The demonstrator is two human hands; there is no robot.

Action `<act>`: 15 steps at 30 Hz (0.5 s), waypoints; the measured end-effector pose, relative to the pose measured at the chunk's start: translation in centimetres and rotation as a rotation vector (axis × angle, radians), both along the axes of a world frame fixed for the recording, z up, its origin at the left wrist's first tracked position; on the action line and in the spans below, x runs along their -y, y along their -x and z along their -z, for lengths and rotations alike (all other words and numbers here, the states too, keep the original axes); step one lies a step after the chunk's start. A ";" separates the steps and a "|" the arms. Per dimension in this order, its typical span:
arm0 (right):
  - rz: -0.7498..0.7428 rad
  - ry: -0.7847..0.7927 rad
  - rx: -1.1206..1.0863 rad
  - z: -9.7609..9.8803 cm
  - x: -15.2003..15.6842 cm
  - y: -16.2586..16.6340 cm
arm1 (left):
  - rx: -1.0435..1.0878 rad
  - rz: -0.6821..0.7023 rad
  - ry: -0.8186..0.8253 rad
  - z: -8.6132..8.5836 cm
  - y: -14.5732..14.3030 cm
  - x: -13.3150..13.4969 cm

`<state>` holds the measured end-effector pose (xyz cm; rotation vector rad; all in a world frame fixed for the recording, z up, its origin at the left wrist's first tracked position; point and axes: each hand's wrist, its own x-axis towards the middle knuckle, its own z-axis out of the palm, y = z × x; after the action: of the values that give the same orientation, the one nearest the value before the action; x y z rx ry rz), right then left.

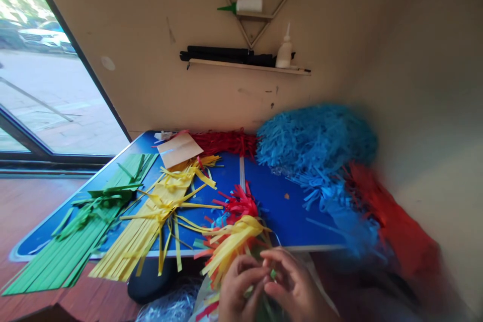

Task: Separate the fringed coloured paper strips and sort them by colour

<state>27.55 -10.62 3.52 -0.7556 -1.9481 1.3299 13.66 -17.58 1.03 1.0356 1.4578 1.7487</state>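
Observation:
Low in the middle of the head view my two hands are close together, fingertips nearly meeting. My right hand (292, 284) is closed, pinching a small piece of green strip (273, 274) between thumb and fingers. Beside it, my left hand (241, 287) has its fingers curled and pressed together; what lies inside them is hidden. Just beyond the hands runs a fringed bundle with yellow strips (247, 226), red strips (241, 201) and orange and blue bits. Its near end drops over the table edge, partly behind my left hand.
On the blue table (279, 216) lie green strips (101, 216), yellow strips (151, 221), a red fringe (222, 142), a brown card (180, 150) and a blue fringe pile (313, 136). Red material (396, 216) hangs at right. A wall shelf (249, 65) holds a white bottle (284, 53).

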 end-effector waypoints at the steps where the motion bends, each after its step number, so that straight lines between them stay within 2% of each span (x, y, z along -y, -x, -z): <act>1: -0.030 0.021 0.004 0.1 0.0 0.0 | -0.058 -0.017 -0.036 0.0 0.0 0.1; 3: -0.072 0.094 0.031 0.3 0.0 -0.1 | -0.096 -0.047 -0.053 0.2 -0.1 0.2; 6: -0.085 0.190 0.095 0.6 0.0 -0.3 | 0.024 -0.054 -0.027 1.0 -0.6 0.2; 8: -0.054 0.169 0.125 0.6 -0.1 -0.6 | 0.163 -0.016 0.003 1.7 -1.4 0.1; 10: -0.028 0.099 0.111 0.0 -0.5 -1.6 | 0.235 0.087 0.060 2.1 -2.2 -0.3; 12: 0.055 -0.015 0.081 -1.0 -1.4 -3.5 | 0.148 0.224 0.103 1.8 -2.5 -0.8; 15: 0.343 -0.202 0.046 -2.6 -3.0 -8.2 | -0.267 0.429 0.096 -1.0 -1.0 -2.2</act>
<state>35.71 -7.65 6.08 -0.9741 -1.8511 0.9045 14.70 -15.35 2.01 1.4486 1.3330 1.2619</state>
